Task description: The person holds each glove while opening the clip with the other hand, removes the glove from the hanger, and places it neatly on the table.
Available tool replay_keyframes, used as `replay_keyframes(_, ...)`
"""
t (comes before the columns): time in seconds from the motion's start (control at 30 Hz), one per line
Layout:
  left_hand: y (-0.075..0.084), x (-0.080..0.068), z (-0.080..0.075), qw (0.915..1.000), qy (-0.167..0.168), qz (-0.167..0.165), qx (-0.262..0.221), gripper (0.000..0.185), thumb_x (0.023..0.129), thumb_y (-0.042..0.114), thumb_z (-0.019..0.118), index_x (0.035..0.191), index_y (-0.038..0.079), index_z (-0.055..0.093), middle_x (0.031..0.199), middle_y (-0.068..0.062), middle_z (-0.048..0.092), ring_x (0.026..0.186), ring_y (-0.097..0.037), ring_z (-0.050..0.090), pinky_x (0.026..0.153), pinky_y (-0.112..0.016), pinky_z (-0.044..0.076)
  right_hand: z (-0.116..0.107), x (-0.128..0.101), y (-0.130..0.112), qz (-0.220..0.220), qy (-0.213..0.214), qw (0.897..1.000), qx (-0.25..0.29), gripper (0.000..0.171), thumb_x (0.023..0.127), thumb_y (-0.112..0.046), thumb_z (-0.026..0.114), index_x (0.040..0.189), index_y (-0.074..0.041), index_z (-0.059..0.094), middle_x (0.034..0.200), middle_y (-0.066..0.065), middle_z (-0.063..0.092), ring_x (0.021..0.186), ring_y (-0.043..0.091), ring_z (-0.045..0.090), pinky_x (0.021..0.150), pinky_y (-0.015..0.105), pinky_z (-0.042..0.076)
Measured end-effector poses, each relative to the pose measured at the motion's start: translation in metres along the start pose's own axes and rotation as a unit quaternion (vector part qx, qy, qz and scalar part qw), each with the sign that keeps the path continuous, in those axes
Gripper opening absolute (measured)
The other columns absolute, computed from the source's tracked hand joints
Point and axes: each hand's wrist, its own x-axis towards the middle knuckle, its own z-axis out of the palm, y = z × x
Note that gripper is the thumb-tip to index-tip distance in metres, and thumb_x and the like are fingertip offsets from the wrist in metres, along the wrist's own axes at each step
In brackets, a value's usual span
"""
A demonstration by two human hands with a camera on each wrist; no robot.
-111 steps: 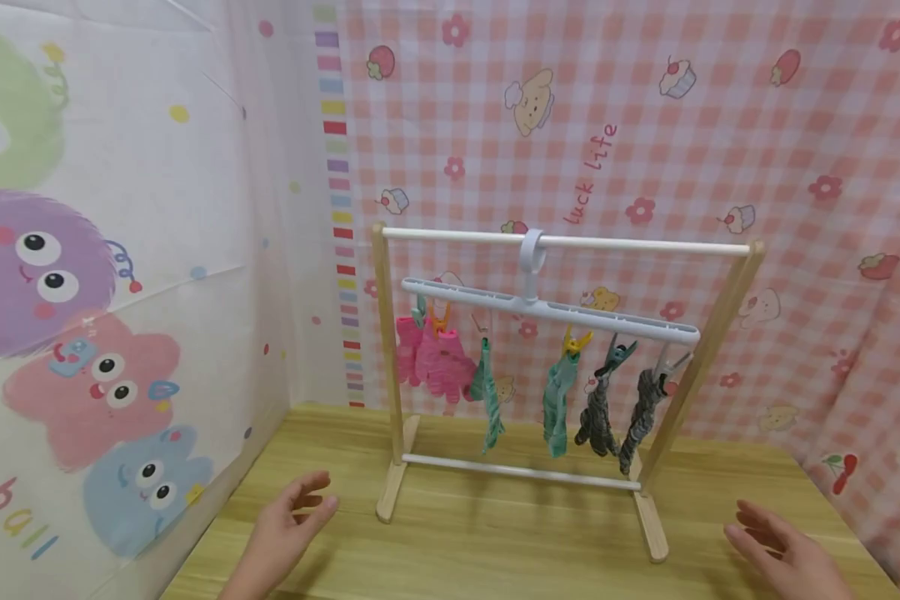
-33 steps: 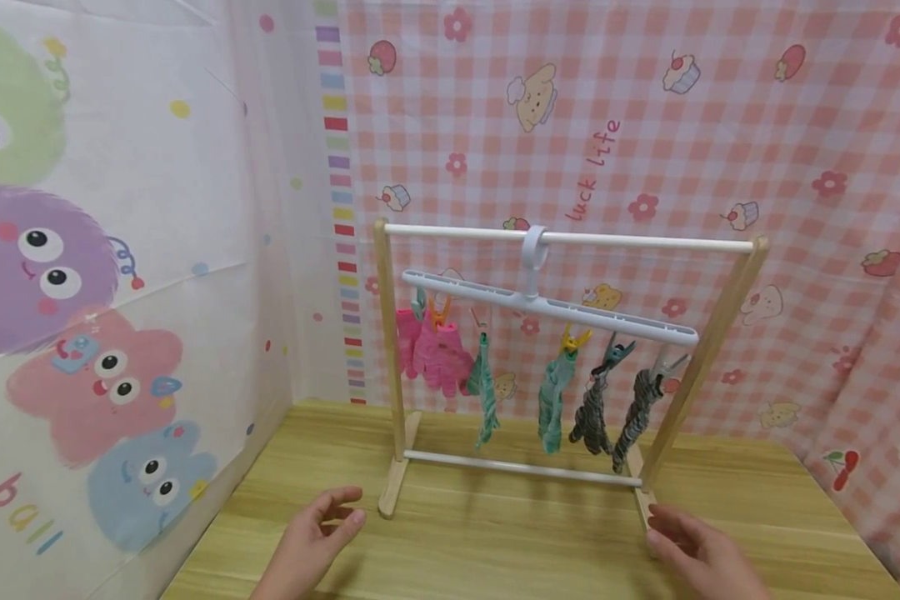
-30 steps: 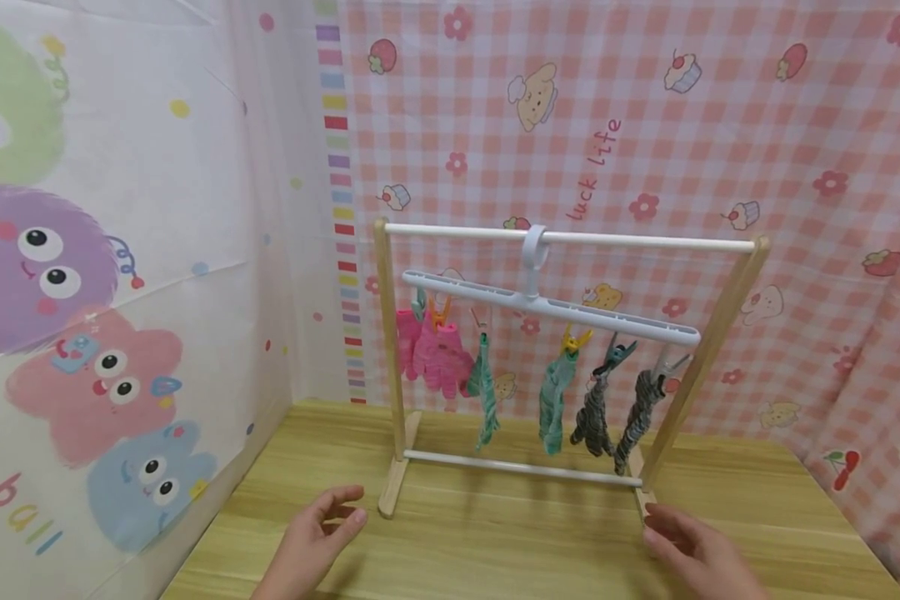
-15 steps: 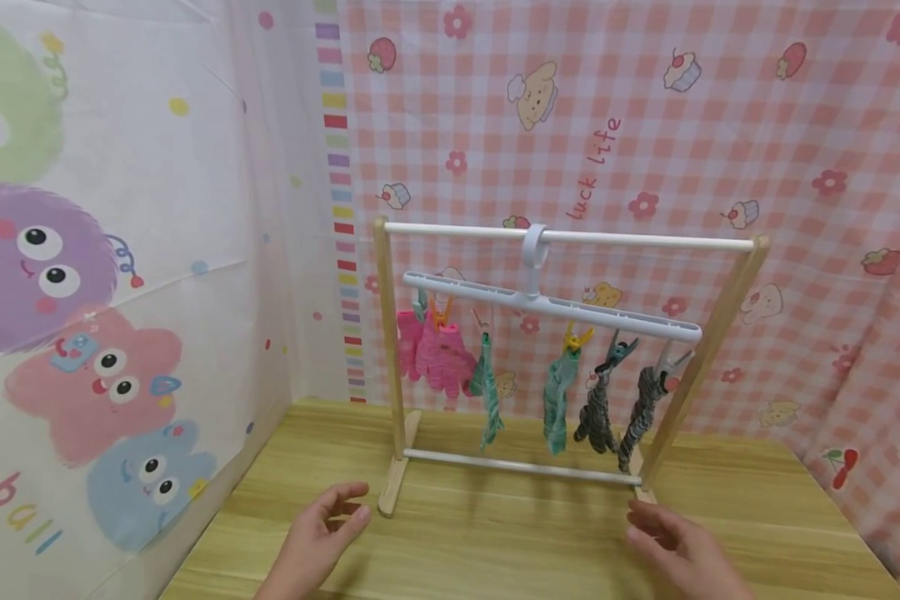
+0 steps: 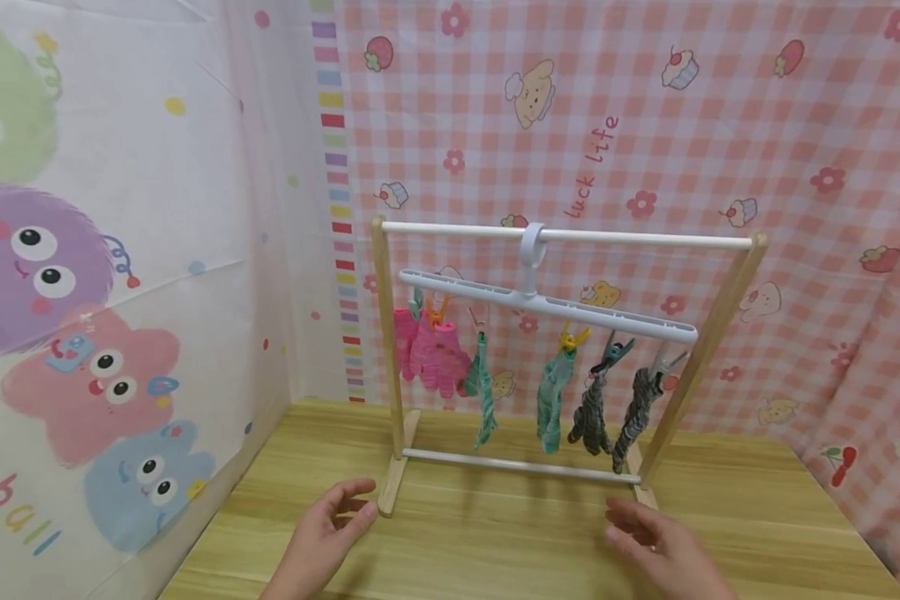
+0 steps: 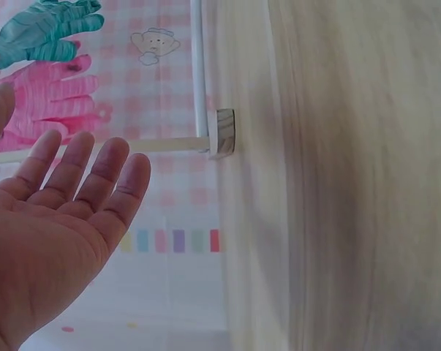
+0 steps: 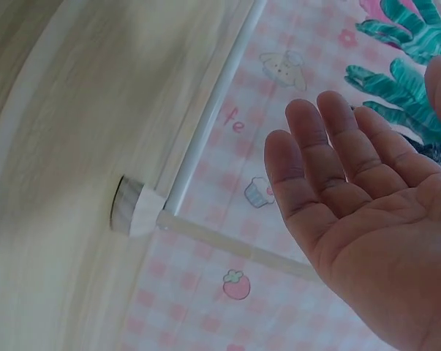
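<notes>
In the head view, we see a wooden rack (image 5: 379, 300) with white bars standing on the tabletop (image 5: 510, 542), a pale hanger (image 5: 607, 315) hooked over its upper bar. The hanger slopes down toward our right. From it, by small clips (image 5: 572, 337), hang pink gloves (image 5: 438, 358) at the left end, teal gloves (image 5: 553, 408) nearer the middle and dark striped gloves (image 5: 637, 412) at the right end. The left hand (image 5: 330, 529) is just beside the rack's left foot (we cannot tell whether the thumb touches it), and the right hand (image 5: 663, 542) is in front of the right foot. Behind the rack we see a pink checked cloth (image 5: 720, 108).

In the left wrist view, we look onto the palm: its fingers are released, extended and slightly bent. Pink and teal gloves show at the upper left.

In the right wrist view, the palm likewise faces us, its fingers relaxed and released. Teal gloves hang beyond the fingertips at the upper right, and the rack's foot stands at the left.
</notes>
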Motion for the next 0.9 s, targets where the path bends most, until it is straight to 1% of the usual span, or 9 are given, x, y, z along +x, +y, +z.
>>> replay_keyframes(0.13, 0.004, 0.001, 0.0, 1.0, -0.003, 0.001, -0.002, 0.042, 0.101, 0.036, 0.074, 0.136, 0.014, 0.068, 0.139, -0.007, 0.071, 0.116, -0.014, 0.066, 0.091, -0.023, 0.055, 0.003, 0.0, -0.004, -0.03, -0.01, 0.999, 0.01, 0.053, 0.106, -0.031, 0.068, 0.144, 0.005, 0.061, 0.139, 0.023, 0.07, 0.108, 0.011, 0.074, 0.086, 0.021, 0.058)
replay_keyframes(0.23, 0.008, 0.003, 0.001, 1.0, -0.003, 0.006, 0.001, 0.041, 0.102, 0.039, 0.074, 0.136, 0.016, 0.069, 0.137, -0.004, 0.072, 0.116, -0.015, 0.066, 0.09, -0.023, 0.055, 0.004, 0.001, -0.008, -0.032, -0.02, 0.999, 0.014, 0.054, 0.107, -0.031, 0.067, 0.145, 0.005, 0.06, 0.14, 0.023, 0.069, 0.11, 0.015, 0.074, 0.087, 0.021, 0.058)
replay_keyframes(0.33, 0.013, 0.007, 0.002, 1.0, 0.0, 0.006, 0.005, 0.041, 0.101, 0.041, 0.074, 0.135, 0.019, 0.069, 0.134, -0.003, 0.073, 0.114, -0.016, 0.066, 0.087, -0.024, 0.056, 0.007, 0.003, -0.012, -0.031, -0.02, 0.999, 0.014, 0.054, 0.106, -0.033, 0.068, 0.144, 0.003, 0.061, 0.14, 0.022, 0.07, 0.109, 0.01, 0.073, 0.088, 0.021, 0.057)
replay_keyframes(0.47, 0.022, 0.014, 0.006, 0.9998, 0.003, 0.015, 0.015, 0.044, 0.1, 0.044, 0.075, 0.136, 0.018, 0.069, 0.131, -0.005, 0.074, 0.111, -0.017, 0.068, 0.083, -0.026, 0.058, 0.011, 0.003, -0.015, -0.057, -0.013, 0.998, 0.005, 0.05, 0.106, -0.032, 0.068, 0.143, 0.001, 0.063, 0.138, 0.021, 0.071, 0.106, 0.002, 0.07, 0.087, 0.021, 0.057)
replay_keyframes(0.53, 0.027, 0.018, 0.009, 0.9995, 0.006, 0.023, 0.022, 0.044, 0.1, 0.044, 0.075, 0.135, 0.019, 0.069, 0.129, -0.004, 0.074, 0.11, -0.016, 0.068, 0.082, -0.026, 0.058, 0.013, 0.004, -0.017, -0.07, -0.014, 0.997, 0.005, 0.049, 0.106, -0.031, 0.068, 0.143, 0.001, 0.063, 0.137, 0.021, 0.072, 0.106, 0.0, 0.069, 0.087, 0.022, 0.058)
replay_keyframes(0.63, 0.034, 0.023, 0.012, 0.9992, 0.005, 0.033, 0.024, 0.039, 0.1, 0.04, 0.075, 0.134, 0.02, 0.07, 0.126, -0.004, 0.075, 0.108, -0.016, 0.069, 0.081, -0.026, 0.058, 0.015, 0.005, -0.019, -0.074, -0.02, 0.997, 0.008, 0.049, 0.106, -0.031, 0.068, 0.144, 0.0, 0.063, 0.138, 0.02, 0.071, 0.106, -0.002, 0.067, 0.087, 0.021, 0.057)
replay_keyframes(0.73, 0.041, 0.026, 0.016, 0.9987, 0.001, 0.049, 0.018, 0.037, 0.101, 0.035, 0.076, 0.133, 0.018, 0.071, 0.123, -0.006, 0.076, 0.106, -0.016, 0.069, 0.082, -0.025, 0.057, 0.015, 0.006, -0.023, -0.068, -0.027, 0.997, 0.011, 0.049, 0.107, -0.032, 0.067, 0.144, -0.001, 0.063, 0.139, 0.019, 0.071, 0.107, 0.001, 0.068, 0.087, 0.021, 0.057)
replay_keyframes(0.8, 0.043, 0.027, 0.018, 0.9984, -0.006, 0.055, 0.005, 0.036, 0.101, 0.031, 0.076, 0.132, 0.016, 0.071, 0.121, -0.008, 0.076, 0.106, -0.016, 0.069, 0.083, -0.025, 0.057, 0.015, 0.006, -0.025, -0.065, -0.03, 0.997, 0.012, 0.049, 0.107, -0.032, 0.067, 0.144, -0.001, 0.063, 0.139, 0.018, 0.071, 0.109, 0.005, 0.069, 0.087, 0.022, 0.057)
replay_keyframes(0.9, 0.047, 0.027, 0.022, 0.9983, -0.018, 0.055, -0.008, 0.036, 0.101, 0.031, 0.076, 0.132, 0.014, 0.071, 0.121, -0.009, 0.076, 0.105, -0.018, 0.069, 0.081, -0.026, 0.058, 0.015, 0.008, -0.029, -0.05, -0.03, 0.998, 0.022, 0.05, 0.107, -0.034, 0.067, 0.144, -0.001, 0.063, 0.141, 0.018, 0.07, 0.112, 0.012, 0.071, 0.088, 0.021, 0.056)
